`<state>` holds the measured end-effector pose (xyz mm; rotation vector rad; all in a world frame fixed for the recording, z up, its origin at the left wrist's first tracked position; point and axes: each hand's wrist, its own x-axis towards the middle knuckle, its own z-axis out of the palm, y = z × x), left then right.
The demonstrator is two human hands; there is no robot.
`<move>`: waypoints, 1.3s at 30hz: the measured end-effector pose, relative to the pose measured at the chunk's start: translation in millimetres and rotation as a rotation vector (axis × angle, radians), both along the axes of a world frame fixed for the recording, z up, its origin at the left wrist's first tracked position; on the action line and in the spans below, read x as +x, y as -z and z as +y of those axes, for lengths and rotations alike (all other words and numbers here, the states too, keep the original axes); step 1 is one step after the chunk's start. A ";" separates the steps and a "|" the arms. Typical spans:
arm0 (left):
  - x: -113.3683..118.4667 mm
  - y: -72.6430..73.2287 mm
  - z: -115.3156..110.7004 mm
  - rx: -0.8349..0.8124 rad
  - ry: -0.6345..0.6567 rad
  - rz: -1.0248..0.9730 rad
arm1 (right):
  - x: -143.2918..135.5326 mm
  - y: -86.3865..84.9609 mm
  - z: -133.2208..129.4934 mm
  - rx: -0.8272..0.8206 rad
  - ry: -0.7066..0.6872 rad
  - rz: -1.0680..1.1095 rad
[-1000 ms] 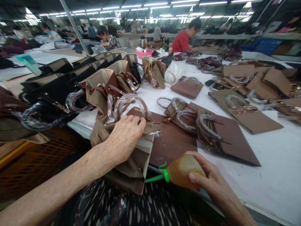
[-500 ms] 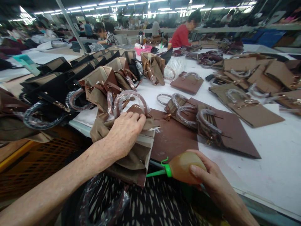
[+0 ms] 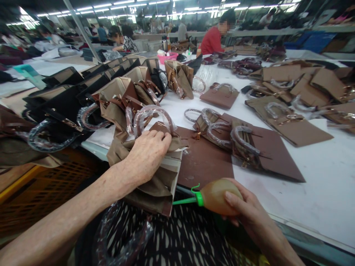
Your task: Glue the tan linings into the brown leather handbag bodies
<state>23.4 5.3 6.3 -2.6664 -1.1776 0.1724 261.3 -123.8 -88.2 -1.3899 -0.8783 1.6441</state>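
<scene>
Over the bag (image 3: 155,173), both hands barely shifted since before.

We find no text that we can read: no label, brand, number or sign shows on the bags, on the bottle or on the table before us.
</scene>
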 end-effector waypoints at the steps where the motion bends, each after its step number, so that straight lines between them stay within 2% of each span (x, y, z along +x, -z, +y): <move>1: 0.4 -0.7 -0.1 -0.001 -0.003 0.005 | -1.0 -0.6 -1.3 -0.016 -0.002 0.010; 9: 1.3 -1.4 0.0 0.003 -0.012 0.014 | -9.0 -11.0 -9.6 -0.043 0.059 -0.022; 13: -0.6 -1.2 -0.2 -0.010 -0.005 -0.001 | -8.0 -13.3 -8.7 0.009 0.141 -0.200; 17: -1.8 0.5 0.1 -0.005 0.003 -0.010 | -6.5 -11.4 -0.4 0.145 0.164 -0.361; 23: -3.1 3.0 2.0 0.008 0.005 -0.024 | -4.7 -2.1 13.5 0.209 0.140 -0.482; 29: -1.6 -1.1 5.3 0.000 -0.006 -0.020 | -3.9 13.0 24.9 0.272 0.155 -0.500; 39: -4.0 -1.8 7.9 -0.025 0.001 -0.057 | -10.3 6.7 38.0 0.397 0.162 -0.654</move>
